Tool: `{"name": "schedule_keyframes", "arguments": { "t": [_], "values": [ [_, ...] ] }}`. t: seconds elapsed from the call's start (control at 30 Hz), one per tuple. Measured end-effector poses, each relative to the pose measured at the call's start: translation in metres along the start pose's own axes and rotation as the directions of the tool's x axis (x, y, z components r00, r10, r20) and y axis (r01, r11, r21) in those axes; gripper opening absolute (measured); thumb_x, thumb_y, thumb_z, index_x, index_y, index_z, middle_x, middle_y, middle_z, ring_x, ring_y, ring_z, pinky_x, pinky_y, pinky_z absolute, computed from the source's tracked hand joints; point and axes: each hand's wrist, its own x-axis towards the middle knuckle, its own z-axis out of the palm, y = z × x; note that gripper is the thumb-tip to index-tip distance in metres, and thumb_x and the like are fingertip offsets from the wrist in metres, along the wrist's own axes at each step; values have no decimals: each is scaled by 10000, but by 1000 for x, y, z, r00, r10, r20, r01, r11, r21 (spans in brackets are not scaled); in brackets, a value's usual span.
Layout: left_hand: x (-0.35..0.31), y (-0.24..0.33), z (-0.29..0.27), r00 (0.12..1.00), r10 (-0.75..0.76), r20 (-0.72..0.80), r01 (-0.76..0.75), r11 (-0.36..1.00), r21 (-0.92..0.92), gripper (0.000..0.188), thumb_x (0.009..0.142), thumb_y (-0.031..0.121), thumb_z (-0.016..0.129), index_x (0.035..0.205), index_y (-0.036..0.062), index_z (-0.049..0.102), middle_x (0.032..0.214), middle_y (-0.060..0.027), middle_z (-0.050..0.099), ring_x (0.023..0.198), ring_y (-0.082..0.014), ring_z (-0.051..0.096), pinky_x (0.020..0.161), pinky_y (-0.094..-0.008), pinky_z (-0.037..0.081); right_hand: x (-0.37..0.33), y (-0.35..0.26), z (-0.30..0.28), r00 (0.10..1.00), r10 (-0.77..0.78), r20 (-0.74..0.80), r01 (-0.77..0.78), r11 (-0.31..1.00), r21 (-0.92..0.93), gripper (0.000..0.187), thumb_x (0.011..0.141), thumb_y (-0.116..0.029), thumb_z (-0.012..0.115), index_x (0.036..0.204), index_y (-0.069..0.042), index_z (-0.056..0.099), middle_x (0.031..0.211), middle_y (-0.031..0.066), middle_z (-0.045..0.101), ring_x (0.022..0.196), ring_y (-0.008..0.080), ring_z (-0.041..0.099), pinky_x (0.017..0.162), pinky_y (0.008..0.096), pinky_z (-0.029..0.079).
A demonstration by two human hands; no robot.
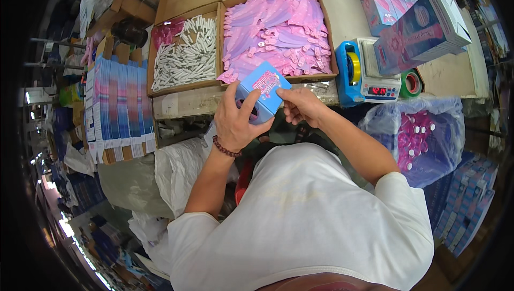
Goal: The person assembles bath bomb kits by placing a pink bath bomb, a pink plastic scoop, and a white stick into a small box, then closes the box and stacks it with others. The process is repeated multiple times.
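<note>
A small blue cardboard box (273, 98) with a pink printed panel is held up in front of my chest. My left hand (238, 117) is wrapped round its left side and underside, thumb below and fingers over the near face. At the box's right corner, the thumb and forefinger of my right hand (302, 106) pinch the edge, the other fingers curled in. Just beyond the box lies an open carton (333, 50) full of flat pink and purple plastic pieces (276, 28). To its left, another carton section holds a heap of small white tubes (187, 55).
A digital scale (383, 85) bears an upright printed box (420, 31). Beside it stand a blue tape dispenser (348, 74) and a green tape roll (412, 83). A plastic-lined bin (444, 130) holds pink bottles. Flattened boxes (120, 103) are stacked at left.
</note>
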Motion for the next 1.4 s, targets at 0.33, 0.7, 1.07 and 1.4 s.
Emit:
{"name": "schedule_keyframes", "arguments": {
  "t": [0.33,0.7,1.07,1.4],
  "values": [
    [1,-7,-5,998,-57,-17,55,994,-90,698,525,299,859,1156,170,593,1208,-183,493,953,-359,611,724,-426,539,3,24,18,994,-110,-4,107,949,296,508,838,-567,651,735,-81,542,643,25,588,530,138,609,455,265,490],
    [-3,-21,-25,992,-124,-31,115,971,-209,711,536,210,856,1176,88,571,1211,-187,500,1007,-349,602,791,-407,529,8,23,33,914,-400,-63,399,916,-34,491,832,-485,704,690,-20,636,609,49,620,547,114,600,479,238,464],
    [-4,-50,-50,985,-120,-124,70,935,-348,739,561,223,858,1214,72,548,1228,-187,490,1032,-323,581,821,-387,515,33,46,57,799,-593,-101,430,681,-592,432,754,-416,786,694,0,685,613,53,656,530,196,586,539,326,477],
    [-13,-120,-90,890,-328,-317,-110,519,-848,900,698,413,818,1368,11,370,1276,-120,481,1169,-222,478,996,-369,390,29,29,79,728,-647,227,583,411,-700,1177,589,-399,881,1469,-5,207,1455,235,338,1353,378,328,1110,427,293]
  ]
}}
